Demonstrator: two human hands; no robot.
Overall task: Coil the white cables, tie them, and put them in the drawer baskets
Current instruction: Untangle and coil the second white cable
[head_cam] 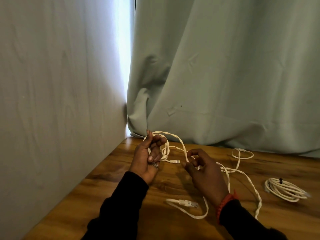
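While the left hand (pixel 147 158) curls its fingers shut around a small bundle of loops of the white network cable (pixel 174 135), the right hand (pixel 203 172) pinches the same cable's running length between thumb and fingertips, just to the right of that bundle. From the left grip one short tail sticks out toward the right hand and ends in a white plug (pixel 174 161) hanging just above the wooden table (pixel 121 187). A high arc of cable rises from the held loops and comes down into the right hand's pinch. Past that pinch the cable trails over the tabletop to the right and toward the viewer, curving back under the right wrist to a second plug (pixel 187 203) lying flat below the two hands. Well to the right of the right hand lies a finished white coil (pixel 285 189) bound with a dark tie (pixel 280 180). Beyond the hands a pale green curtain (pixel 225 75) hangs down to the table's far edge, and a light wall (pixel 60 84) stands to the left of the left grip. Both arms wear black sleeves, and an orange bracelet (pixel 225 203) circles the right wrist.
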